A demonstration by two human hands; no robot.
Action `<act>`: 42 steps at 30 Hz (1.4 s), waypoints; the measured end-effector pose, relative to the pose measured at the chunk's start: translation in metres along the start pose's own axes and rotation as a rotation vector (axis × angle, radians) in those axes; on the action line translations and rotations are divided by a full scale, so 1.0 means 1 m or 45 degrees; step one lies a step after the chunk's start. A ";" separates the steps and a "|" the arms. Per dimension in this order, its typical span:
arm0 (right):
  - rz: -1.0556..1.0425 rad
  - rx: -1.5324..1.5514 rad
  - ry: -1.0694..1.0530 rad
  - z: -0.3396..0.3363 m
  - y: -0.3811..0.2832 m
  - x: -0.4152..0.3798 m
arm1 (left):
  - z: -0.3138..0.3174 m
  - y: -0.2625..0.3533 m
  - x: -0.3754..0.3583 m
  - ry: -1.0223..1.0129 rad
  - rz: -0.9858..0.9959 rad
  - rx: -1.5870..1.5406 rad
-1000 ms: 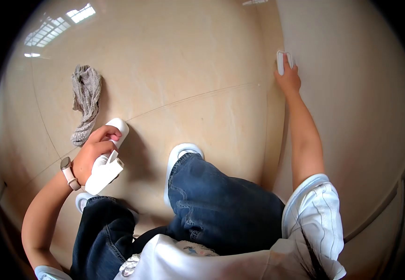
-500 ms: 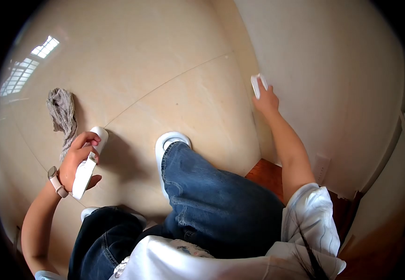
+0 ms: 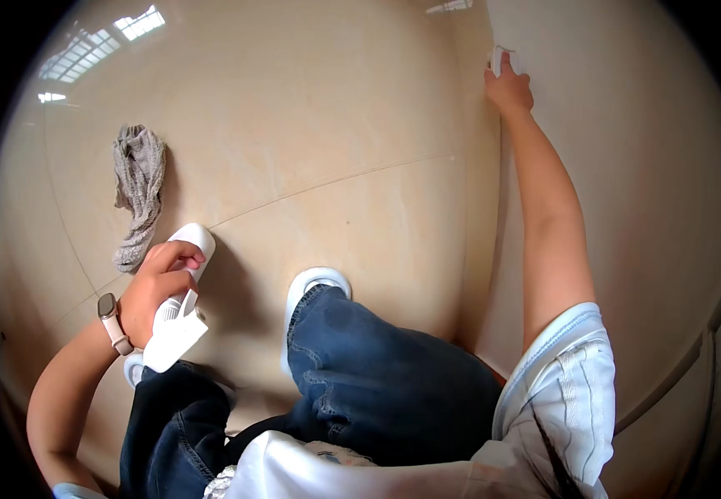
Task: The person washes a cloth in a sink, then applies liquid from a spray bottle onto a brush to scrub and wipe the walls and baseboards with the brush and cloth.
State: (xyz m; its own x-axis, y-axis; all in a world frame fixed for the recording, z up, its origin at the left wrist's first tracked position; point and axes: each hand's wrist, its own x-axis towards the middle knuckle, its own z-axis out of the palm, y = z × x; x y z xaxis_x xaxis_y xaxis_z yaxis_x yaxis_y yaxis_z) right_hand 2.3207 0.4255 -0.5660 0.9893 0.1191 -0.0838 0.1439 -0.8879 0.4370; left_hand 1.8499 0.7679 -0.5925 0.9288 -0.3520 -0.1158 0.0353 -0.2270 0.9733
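Note:
My left hand (image 3: 154, 289) is closed around a white spray bottle (image 3: 197, 239), held tilted above the floor with its spray head toward my body. My right hand (image 3: 510, 90) reaches far forward, its fingers closed on a white sponge (image 3: 496, 56). The sponge rests against the top of the beige skirting (image 3: 479, 191), where it meets the white wall (image 3: 610, 108). Part of the sponge is hidden by my fingers. A crumpled grey cloth (image 3: 139, 187) lies on the floor, just beyond my left hand.
Glossy beige tiles (image 3: 294, 108) cover the floor, with window light reflected at the upper left. My feet in white slippers (image 3: 296, 308) are below me, and my bent knee in jeans (image 3: 377, 358) is near the wall. The wall runs along my right side.
My right hand has slid forward along the skirting with the sponge. The view has shifted, so the cloth appears further right. My left hand still holds the spray bottle.

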 end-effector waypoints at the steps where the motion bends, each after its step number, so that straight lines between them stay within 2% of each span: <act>1: -0.011 -0.016 -0.008 0.000 -0.001 0.003 | 0.001 -0.001 0.001 -0.008 0.018 0.018; 3: -0.050 0.061 0.064 0.001 0.007 -0.012 | 0.000 -0.001 0.003 -0.008 0.029 -0.004; 5: -0.036 0.092 0.073 0.017 0.027 -0.039 | -0.006 0.000 0.006 -0.123 0.075 0.035; 9: 0.049 0.133 -0.003 0.015 0.034 -0.065 | -0.001 -0.004 0.001 -0.005 -0.021 -0.005; 10: 0.043 0.132 -0.015 0.017 0.025 -0.052 | -0.003 -0.004 0.000 -0.068 -0.038 0.010; 12: -0.093 -0.009 -0.005 0.014 0.007 -0.016 | 0.001 -0.010 -0.005 -0.032 -0.066 -0.069; 15: -0.036 0.003 -0.019 -0.001 -0.007 0.002 | -0.001 -0.007 -0.004 -0.026 -0.052 -0.049; 17: 0.009 0.074 0.006 0.011 0.008 -0.025 | -0.006 0.001 0.003 -0.122 0.011 0.059; 19: 0.046 0.112 0.029 0.020 0.024 -0.054 | -0.003 -0.003 0.001 -0.107 -0.030 0.008; 21: 0.069 0.042 -0.171 0.020 0.038 -0.079 | 0.002 -0.004 -0.002 -0.011 -0.071 -0.102; 25: -0.029 -0.108 -0.002 0.009 0.035 -0.066 | 0.001 -0.006 -0.004 -0.088 0.016 -0.050; 27: -0.057 -0.089 -0.125 -0.007 0.017 -0.028 | -0.001 -0.003 -0.002 -0.087 -0.004 -0.043; 30: -0.013 -0.080 -0.185 -0.014 0.001 -0.021 | 0.005 -0.008 -0.004 -0.070 -0.056 -0.178; 34: -0.049 -0.038 -0.049 0.012 0.030 -0.063 | 0.002 -0.008 -0.001 -0.074 -0.087 -0.180; 37: -0.099 -0.225 0.012 0.031 0.054 -0.112 | 0.000 -0.006 -0.001 -0.084 -0.045 -0.134; 39: -0.004 -0.252 -0.128 0.035 0.056 -0.130 | 0.002 -0.005 -0.002 -0.085 -0.015 -0.128; 40: -0.043 -0.264 -0.152 0.033 0.056 -0.121 | 0.002 -0.005 -0.003 -0.071 -0.004 -0.113; 42: -0.249 -0.347 0.244 0.028 0.059 -0.094 | 0.001 -0.003 0.001 -0.078 0.056 -0.068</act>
State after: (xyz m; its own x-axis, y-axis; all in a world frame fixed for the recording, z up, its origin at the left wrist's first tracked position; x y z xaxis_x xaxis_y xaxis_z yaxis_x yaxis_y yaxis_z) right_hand 2.2351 0.3497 -0.5577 0.9251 0.3784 -0.0318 0.3058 -0.6925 0.6534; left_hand 1.8500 0.7670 -0.5953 0.9057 -0.4159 -0.0826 0.0157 -0.1619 0.9867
